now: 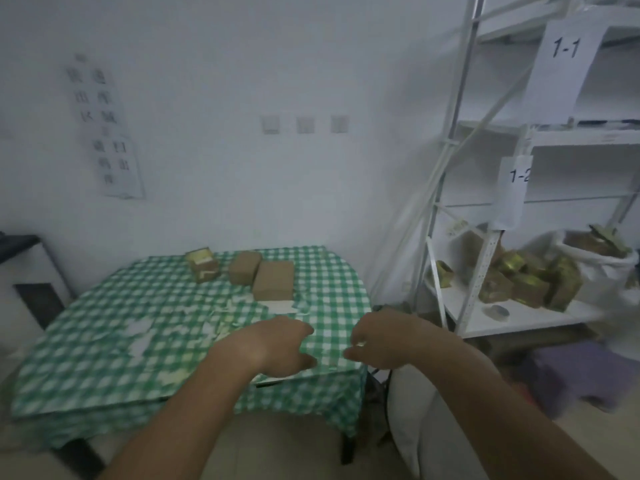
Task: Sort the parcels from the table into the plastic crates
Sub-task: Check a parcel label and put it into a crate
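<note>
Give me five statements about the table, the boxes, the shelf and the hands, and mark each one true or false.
1. Three boxes stand at the far side of the table. True.
2. The tablecloth is red and white. False: it is green and white checked.
3. The left hand grips a box. False: it hangs over the near part of the table, with no box in it.
4. The shelf at the right bears labels reading 1-1 and 1-2. True.
5. The right hand rests on the shelf. False: it is by the table's near right corner, apart from the shelf.
</note>
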